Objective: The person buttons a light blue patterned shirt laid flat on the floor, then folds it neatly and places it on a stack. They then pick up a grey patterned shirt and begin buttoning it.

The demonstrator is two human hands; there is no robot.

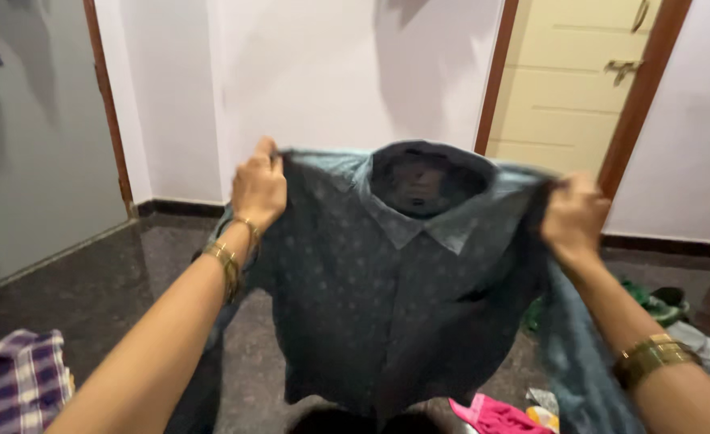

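I hold a dark teal collared shirt (387, 281) with a faint dotted pattern up in front of me, spread wide. My left hand (259, 186) is closed on its left shoulder, and gold bangles sit on that wrist. My right hand (573, 219) is closed on the right shoulder, with a gold bangle further down the forearm. The collar faces me at the top centre, and the shirt's body hangs down toward the floor. The shirt's right sleeve drapes over my right forearm.
A purple and white checked garment (18, 384) lies on the dark speckled floor (90, 289) at lower left. Pink cloth (495, 416) and green and pale clothes (668, 309) lie at lower right. A white wall and a cream door (568, 88) stand behind.
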